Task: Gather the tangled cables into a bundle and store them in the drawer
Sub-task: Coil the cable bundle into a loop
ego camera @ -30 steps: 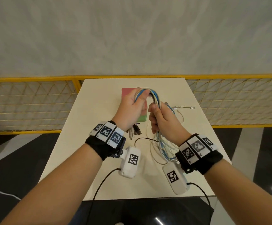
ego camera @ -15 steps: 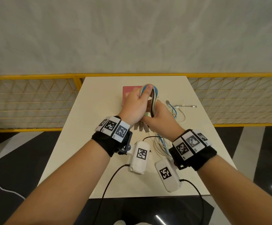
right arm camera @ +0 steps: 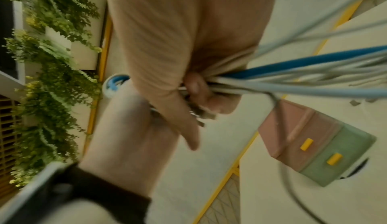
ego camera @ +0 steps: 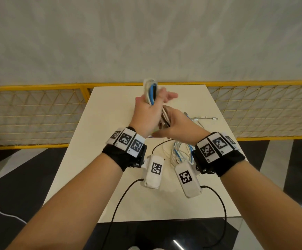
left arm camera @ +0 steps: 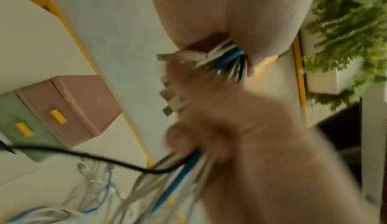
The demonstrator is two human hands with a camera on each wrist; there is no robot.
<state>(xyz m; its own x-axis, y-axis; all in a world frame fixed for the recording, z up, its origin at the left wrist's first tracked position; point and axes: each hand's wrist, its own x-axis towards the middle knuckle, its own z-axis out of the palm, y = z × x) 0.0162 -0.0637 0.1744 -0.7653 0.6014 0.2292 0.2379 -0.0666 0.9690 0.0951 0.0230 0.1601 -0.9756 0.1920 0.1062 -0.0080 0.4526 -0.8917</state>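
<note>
The left hand (ego camera: 147,112) was clenched around the folded loop of the cable bundle (ego camera: 151,92), with the loop projecting above the fist toward 12 o'clock. The right hand (ego camera: 179,126) was closed around the same bundle directly below, at 4 o'clock from the left hand and touching it. Loose cable tails (ego camera: 180,153) hung from the right hand onto the table (ego camera: 110,105). The wrist views showed the pink-and-green drawer unit (right arm camera: 318,142) resting on the table beneath the hands, with both drawers closed.
</note>
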